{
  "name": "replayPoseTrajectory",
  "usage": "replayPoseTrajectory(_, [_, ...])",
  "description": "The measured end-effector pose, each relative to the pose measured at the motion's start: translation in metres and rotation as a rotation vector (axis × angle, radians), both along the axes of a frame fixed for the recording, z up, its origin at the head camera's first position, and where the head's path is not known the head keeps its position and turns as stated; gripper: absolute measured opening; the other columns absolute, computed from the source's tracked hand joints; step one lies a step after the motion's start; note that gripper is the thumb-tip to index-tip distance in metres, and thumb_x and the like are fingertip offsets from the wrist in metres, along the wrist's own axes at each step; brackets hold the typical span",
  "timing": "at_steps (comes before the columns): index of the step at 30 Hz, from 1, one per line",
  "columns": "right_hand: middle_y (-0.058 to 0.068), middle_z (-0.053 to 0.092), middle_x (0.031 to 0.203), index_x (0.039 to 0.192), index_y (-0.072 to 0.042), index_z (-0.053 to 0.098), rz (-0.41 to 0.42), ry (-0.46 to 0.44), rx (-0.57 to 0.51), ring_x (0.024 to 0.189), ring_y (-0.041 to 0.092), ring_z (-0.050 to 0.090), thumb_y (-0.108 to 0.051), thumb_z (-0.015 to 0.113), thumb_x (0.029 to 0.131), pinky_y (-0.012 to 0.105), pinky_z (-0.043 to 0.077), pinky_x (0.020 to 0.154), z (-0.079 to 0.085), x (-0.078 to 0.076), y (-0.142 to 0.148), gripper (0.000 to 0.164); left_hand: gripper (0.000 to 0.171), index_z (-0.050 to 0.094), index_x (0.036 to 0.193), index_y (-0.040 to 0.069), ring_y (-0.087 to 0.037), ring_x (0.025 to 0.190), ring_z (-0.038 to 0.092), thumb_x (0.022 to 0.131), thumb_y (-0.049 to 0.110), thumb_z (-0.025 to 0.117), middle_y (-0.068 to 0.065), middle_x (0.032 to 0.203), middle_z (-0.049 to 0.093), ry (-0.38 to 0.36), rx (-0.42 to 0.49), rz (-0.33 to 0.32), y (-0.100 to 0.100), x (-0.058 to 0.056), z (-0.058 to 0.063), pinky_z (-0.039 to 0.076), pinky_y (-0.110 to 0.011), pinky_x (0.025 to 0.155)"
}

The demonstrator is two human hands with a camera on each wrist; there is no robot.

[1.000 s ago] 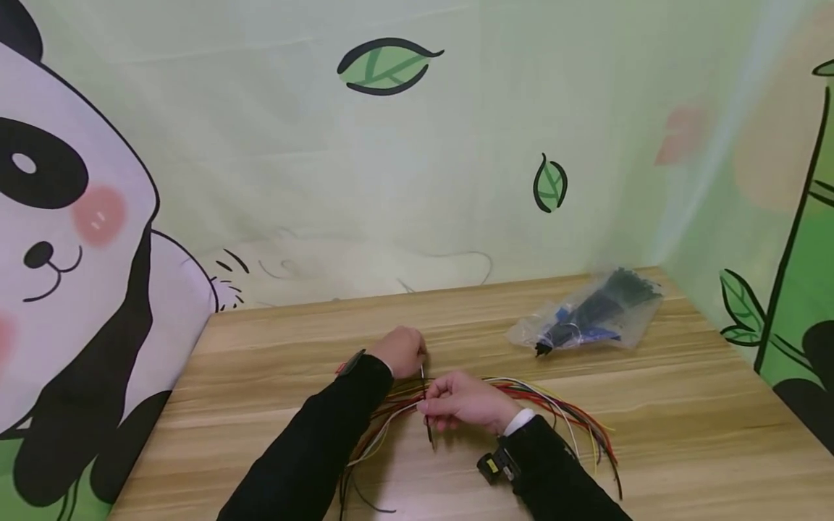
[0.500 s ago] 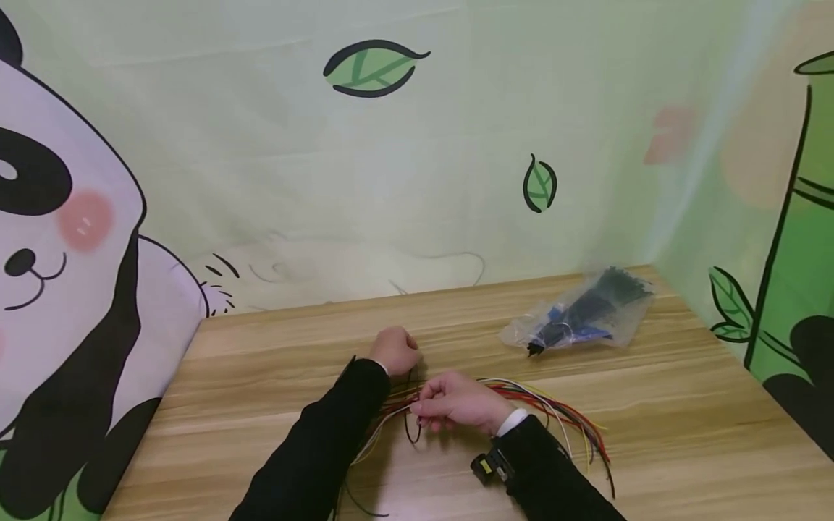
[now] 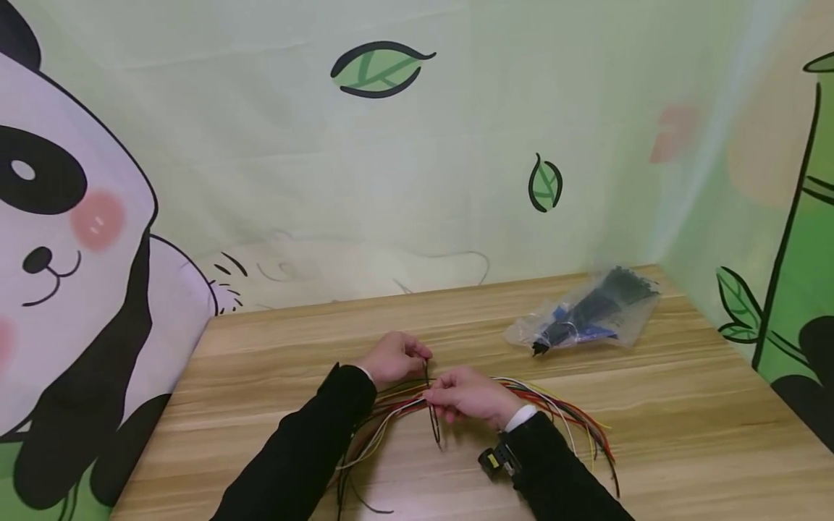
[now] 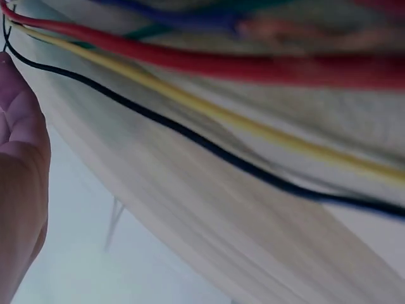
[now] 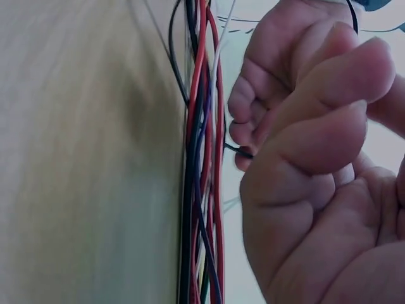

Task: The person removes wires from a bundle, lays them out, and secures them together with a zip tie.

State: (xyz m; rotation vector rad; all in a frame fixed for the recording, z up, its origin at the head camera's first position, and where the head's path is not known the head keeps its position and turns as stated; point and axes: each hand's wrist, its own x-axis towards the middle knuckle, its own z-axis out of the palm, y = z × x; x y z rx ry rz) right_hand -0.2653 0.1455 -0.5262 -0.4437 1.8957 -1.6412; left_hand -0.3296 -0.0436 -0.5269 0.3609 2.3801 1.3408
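Observation:
A bundle of thin coloured wires (image 3: 384, 418), red, black, white and yellow among them, lies in an arc on the wooden table. Above its middle, my left hand (image 3: 394, 357) pinches the upper end of a thin black cable tie (image 3: 436, 428). My right hand (image 3: 472, 396) holds the tie lower down between thumb and forefinger, and a narrow loop hangs below those fingers. The right wrist view has the wires (image 5: 205, 171) running beside my curled right fingers (image 5: 323, 139). A hand (image 4: 22, 145) fills the left edge of the left wrist view, near red, yellow and black wires.
A clear plastic bag (image 3: 589, 307) of black strips with a blue label lies at the back right of the table (image 3: 293, 347). Behind stands a printed cloth backdrop (image 3: 391, 181). A small black camera (image 3: 493, 461) is strapped at my right wrist.
My left hand dips slightly and its fingers come into clearer view. Below my right hand, the black tie goes from a single straight end to a hanging loop. My right hand stays nearly in place.

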Motion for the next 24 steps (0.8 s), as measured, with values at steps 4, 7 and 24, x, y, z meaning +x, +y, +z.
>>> replayPoseTrajectory(4, [0.002,0.058,0.065,0.087,0.01,0.06,-0.031,-0.015,0.004,0.053,0.008,0.053,-0.015,0.056,0.096,0.022,0.042,0.052,0.0,0.001,-0.002,0.027,0.024,0.065,0.105,-0.011,-0.015,0.078,0.062,0.083,-0.009,0.057,-0.013,0.09,0.066,-0.028,0.075,-0.017,-0.002,0.006,0.004,0.051,-0.027,0.071])
replayPoseTrajectory(7, [0.002,0.057,0.065,0.087,0.008,0.061,-0.053,-0.023,0.019,0.053,0.008,0.053,-0.016,0.056,0.097,0.022,0.043,0.052,0.0,0.001,-0.002,0.027,0.023,0.063,0.107,-0.013,-0.016,0.079,0.061,0.085,-0.01,0.056,-0.012,0.089,0.065,-0.039,0.104,-0.014,-0.002,0.011,0.007,0.053,-0.029,0.072])
replayPoseTrajectory(24, [0.002,0.057,0.061,0.079,0.005,0.06,-0.016,0.016,0.041,0.049,0.01,0.051,-0.014,0.057,0.095,0.024,0.039,0.051,0.0,0.004,-0.004,0.025,0.02,0.061,0.107,-0.015,-0.028,0.087,0.065,0.089,-0.011,0.054,-0.025,0.098,0.064,-0.022,0.127,0.017,-0.002,0.023,0.011,0.054,-0.039,0.079])
